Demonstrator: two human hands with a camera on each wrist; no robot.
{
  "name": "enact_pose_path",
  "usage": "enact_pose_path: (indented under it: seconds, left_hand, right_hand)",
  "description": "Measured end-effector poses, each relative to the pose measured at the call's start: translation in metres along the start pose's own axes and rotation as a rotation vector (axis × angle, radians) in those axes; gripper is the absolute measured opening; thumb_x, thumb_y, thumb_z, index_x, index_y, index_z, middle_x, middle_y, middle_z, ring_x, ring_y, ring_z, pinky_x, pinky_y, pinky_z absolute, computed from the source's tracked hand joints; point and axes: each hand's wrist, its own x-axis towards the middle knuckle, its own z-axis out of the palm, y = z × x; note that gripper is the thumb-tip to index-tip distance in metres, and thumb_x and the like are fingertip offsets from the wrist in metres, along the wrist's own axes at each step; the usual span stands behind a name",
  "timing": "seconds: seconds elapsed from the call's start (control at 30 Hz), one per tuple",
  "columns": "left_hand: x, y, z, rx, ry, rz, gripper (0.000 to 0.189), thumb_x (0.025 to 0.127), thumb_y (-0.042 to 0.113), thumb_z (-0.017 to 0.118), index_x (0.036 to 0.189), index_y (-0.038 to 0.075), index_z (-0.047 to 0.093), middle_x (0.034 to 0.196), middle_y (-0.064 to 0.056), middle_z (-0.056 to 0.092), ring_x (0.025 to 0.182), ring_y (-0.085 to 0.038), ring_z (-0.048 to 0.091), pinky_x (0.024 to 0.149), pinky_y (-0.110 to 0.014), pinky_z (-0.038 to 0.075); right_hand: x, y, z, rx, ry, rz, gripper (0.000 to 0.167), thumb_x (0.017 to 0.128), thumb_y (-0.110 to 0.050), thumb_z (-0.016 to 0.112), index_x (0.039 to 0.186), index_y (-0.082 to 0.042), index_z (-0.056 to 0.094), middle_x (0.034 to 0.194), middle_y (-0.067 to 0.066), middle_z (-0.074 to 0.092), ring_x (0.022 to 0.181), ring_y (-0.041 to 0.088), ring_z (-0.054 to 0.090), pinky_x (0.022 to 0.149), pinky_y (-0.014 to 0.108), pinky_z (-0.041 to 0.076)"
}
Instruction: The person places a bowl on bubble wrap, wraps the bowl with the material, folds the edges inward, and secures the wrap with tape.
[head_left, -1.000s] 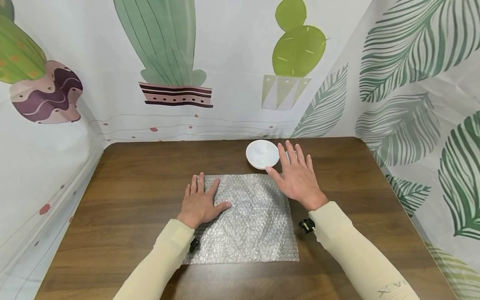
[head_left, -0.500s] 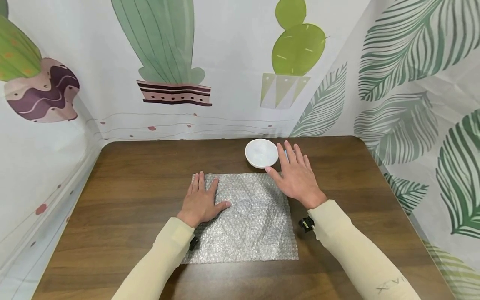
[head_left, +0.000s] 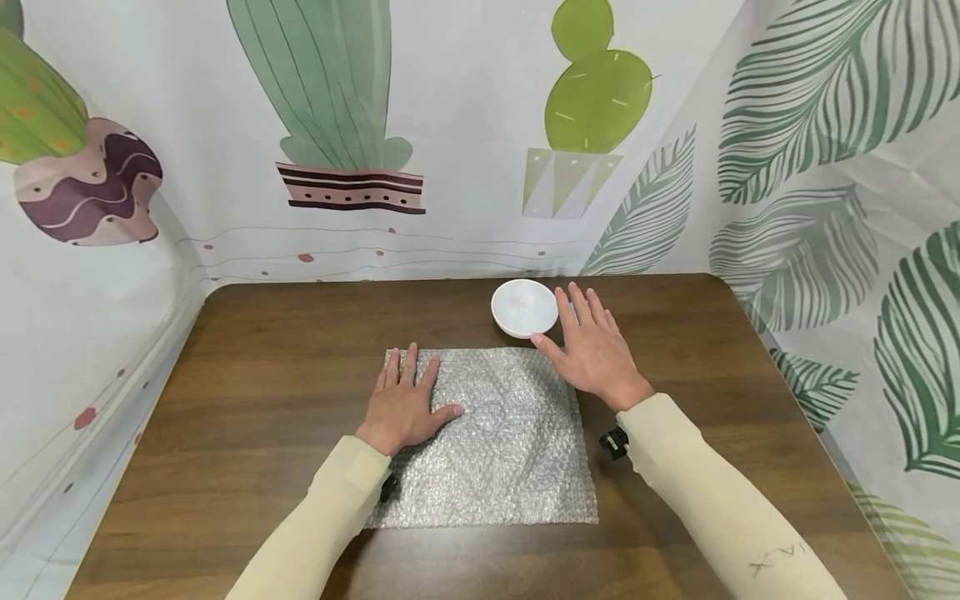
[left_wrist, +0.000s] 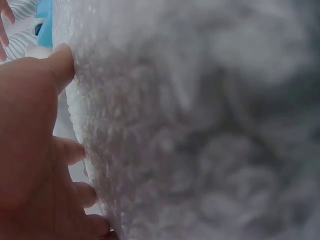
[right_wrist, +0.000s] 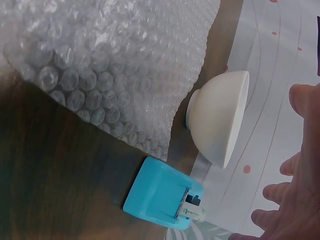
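A sheet of clear bubble wrap [head_left: 510, 467] lies spread on the table, with a faint round outline near its middle. My left hand [head_left: 402, 408] rests on its left side, palm down, fingers extended and thumb spread. Over the sheet's far right corner hovers my right hand [head_left: 600, 358], fingers straight and holding nothing. A white bowl [head_left: 524, 308] stands upright just left of those fingers. The right wrist view shows a blue tape dispenser [right_wrist: 152, 192] beside the bowl, below the hand; in the head view the fingers mostly cover it.
The brown wooden table [head_left: 262, 375] ends at a patterned cloth backdrop [head_left: 480, 125] with cactus and leaf prints. A small black wrist camera [head_left: 614, 443] hangs under the right sleeve.
Both hands stay almost still. The left fingers have shifted very slightly to the right on the bubble wrap. The bowl and sheet keep their places.
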Motion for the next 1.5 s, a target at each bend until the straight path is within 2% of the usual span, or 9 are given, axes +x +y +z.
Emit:
enact_pose_path:
  seconds: [0.27,0.43,0.77,1.03,1.5]
  left_hand:
    - [0.000,0.000,0.001,0.015,0.000,0.001,0.091,0.098,0.068,0.054,0.166,0.015,0.027,0.174,-0.025,0.008,0.162,-0.050,0.003,0.133,-0.058,0.011]
    - [0.000,0.000,0.001,0.022,0.008,0.003,0.091,0.098,0.068,0.055,0.166,0.015,0.027,0.174,-0.025,0.009,0.161,-0.050,0.004,0.132,-0.058,0.012]
    - [-0.001,0.000,0.002,0.025,0.007,0.004,0.091,0.098,0.069,0.054,0.166,0.015,0.028,0.174,-0.025,0.010,0.162,-0.050,0.004,0.132,-0.058,0.012]
    - [-0.001,0.000,0.002,0.020,0.005,0.002,0.091,0.098,0.069,0.053,0.166,0.016,0.027,0.174,-0.024,0.009,0.162,-0.050,0.004,0.132,-0.058,0.013]
    - [-0.001,0.001,0.002,0.029,0.006,-0.002,0.090,0.098,0.070,0.052,0.166,0.017,0.027,0.175,-0.024,0.009,0.162,-0.048,0.004,0.132,-0.057,0.013]
  right_hand:
    - [0.007,0.007,0.000,-0.026,0.022,-0.031,0.090,0.106,-0.056,0.048,0.166,0.000,0.013,0.174,0.025,0.012,0.162,0.048,0.010,0.126,0.068,0.021]
    - [0.013,0.009,-0.001,-0.035,0.009,-0.044,0.091,0.105,-0.057,0.048,0.166,0.000,0.012,0.174,0.025,0.012,0.162,0.048,0.010,0.127,0.066,0.021]
    - [0.026,0.011,-0.004,-0.033,-0.042,-0.056,0.092,0.106,-0.056,0.048,0.166,0.002,0.009,0.174,0.026,0.008,0.162,0.046,0.008,0.133,0.054,0.012]
    - [0.033,0.013,-0.004,-0.005,-0.055,-0.076,0.094,0.105,-0.056,0.050,0.165,0.003,0.009,0.174,0.026,0.008,0.162,0.045,0.009,0.132,0.054,0.019]
    - [0.050,0.016,-0.001,0.039,-0.097,-0.071,0.098,0.104,-0.058,0.052,0.165,0.004,0.006,0.174,0.025,0.007,0.163,0.043,0.007,0.132,0.054,0.018]
